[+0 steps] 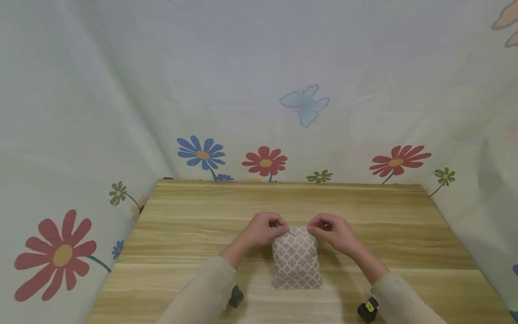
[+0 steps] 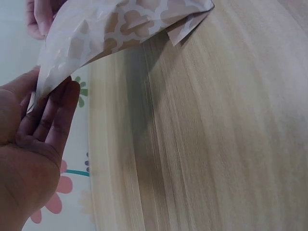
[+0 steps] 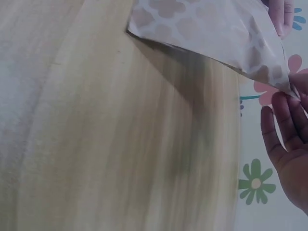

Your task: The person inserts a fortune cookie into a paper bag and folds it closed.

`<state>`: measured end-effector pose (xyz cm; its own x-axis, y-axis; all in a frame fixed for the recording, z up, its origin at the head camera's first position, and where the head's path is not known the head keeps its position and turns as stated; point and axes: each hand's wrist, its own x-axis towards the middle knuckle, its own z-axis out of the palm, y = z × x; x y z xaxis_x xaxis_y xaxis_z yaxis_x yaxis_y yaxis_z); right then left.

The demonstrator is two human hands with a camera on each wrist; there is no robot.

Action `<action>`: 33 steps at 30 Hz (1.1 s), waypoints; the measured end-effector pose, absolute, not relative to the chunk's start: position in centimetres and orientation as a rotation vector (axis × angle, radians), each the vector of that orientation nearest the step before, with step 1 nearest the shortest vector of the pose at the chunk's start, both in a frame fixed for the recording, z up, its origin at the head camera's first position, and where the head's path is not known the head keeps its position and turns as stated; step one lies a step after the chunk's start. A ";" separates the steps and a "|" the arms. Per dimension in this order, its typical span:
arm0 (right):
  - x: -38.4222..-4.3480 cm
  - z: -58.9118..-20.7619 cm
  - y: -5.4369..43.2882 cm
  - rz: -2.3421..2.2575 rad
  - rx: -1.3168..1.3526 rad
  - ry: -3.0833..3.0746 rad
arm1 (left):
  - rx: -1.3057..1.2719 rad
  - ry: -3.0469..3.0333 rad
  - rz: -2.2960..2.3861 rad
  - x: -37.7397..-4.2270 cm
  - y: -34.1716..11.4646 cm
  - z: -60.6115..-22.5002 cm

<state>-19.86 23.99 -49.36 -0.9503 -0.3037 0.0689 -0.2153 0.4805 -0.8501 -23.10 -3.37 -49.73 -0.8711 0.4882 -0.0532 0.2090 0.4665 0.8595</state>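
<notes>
A small tan paper bag (image 1: pixel 296 261) with a white lattice pattern stands upright on the table, its bottom edge toward me. My left hand (image 1: pixel 263 228) pinches its top left corner between thumb and fingers. At the top right corner, my right hand (image 1: pixel 332 231) pinches the paper the same way. In the left wrist view, the bag (image 2: pixel 137 24) slopes up from the table to the left hand (image 2: pixel 38 130). The right wrist view has the right hand (image 3: pixel 291 130) at the other corner of the bag (image 3: pixel 207 33). What the bag contains is hidden.
The wood-grain table (image 1: pixel 194 202) reaches back to a pale curtain (image 1: pixel 243 67) printed with flowers and a butterfly. A dark wrist device (image 1: pixel 236 297) shows beside the left sleeve, and another dark device (image 1: pixel 368 310) beside the right sleeve.
</notes>
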 end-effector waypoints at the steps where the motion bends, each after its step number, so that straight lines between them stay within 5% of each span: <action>1: -20.0 -49.3 24.0 -1.474 -0.484 2.622 | 0.599 2.432 1.364 -23.0 -3.3 -49.7; 33: -21.6 -49.0 20.8 -1.227 -0.850 2.760 | 0.655 2.586 1.328 -22.5 -2.5 -49.4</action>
<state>-21.64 20.83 -48.99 -0.8531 -0.4784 0.2084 -0.4753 0.5474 -0.6888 -22.49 -2.51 -49.38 -0.8910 0.4507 0.0546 0.3070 0.5096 0.8038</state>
